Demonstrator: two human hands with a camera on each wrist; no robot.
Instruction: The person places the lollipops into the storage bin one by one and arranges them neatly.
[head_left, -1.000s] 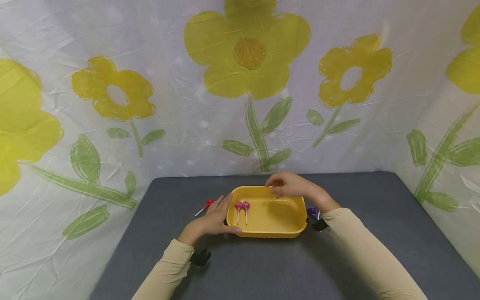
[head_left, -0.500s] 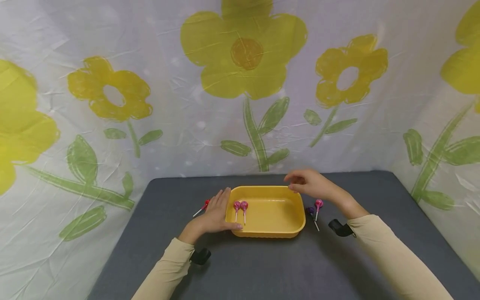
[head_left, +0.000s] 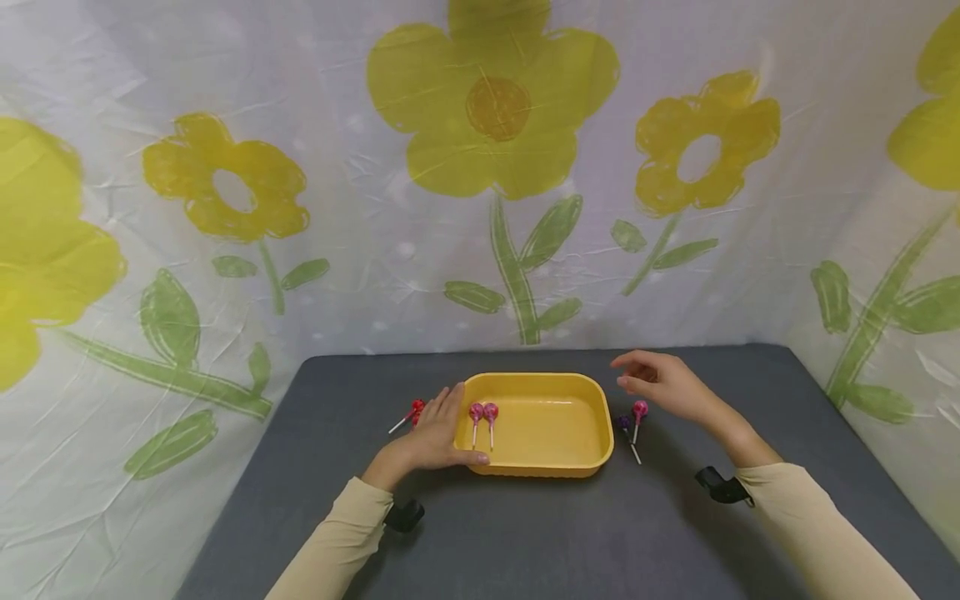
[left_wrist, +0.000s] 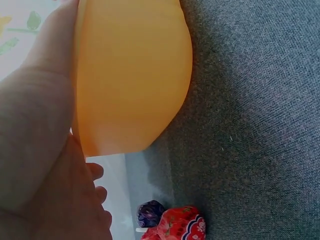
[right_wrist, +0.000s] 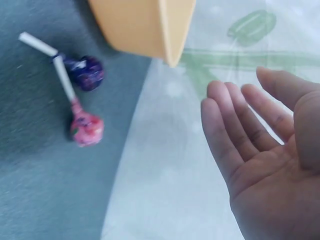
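Note:
My left hand (head_left: 429, 435) rests along the left end of the yellow tray (head_left: 540, 463), its thumb on the near rim and its fingers up the left side. Two pink lollipops (head_left: 476, 412) lie side by side in the tray's left part. Beyond the tray's right end, my right hand (head_left: 667, 385) is raised with relaxed fingers and nothing in it. Below it on the table are a pink lollipop (right_wrist: 86, 129) and a purple one (right_wrist: 89, 73), their sticks crossing or touching.
A red lollipop (head_left: 417, 406) lies left of the tray, partly beside my left hand. In the left wrist view a dark purple lollipop (left_wrist: 150, 213) is next to a red one (left_wrist: 182, 224). A flower-printed cloth (head_left: 352, 283) hangs behind the dark table (head_left: 525, 533).
My right hand has moved right, from above the tray to past its right end, uncovering the pink and purple lollipops. My left hand has stayed at the tray.

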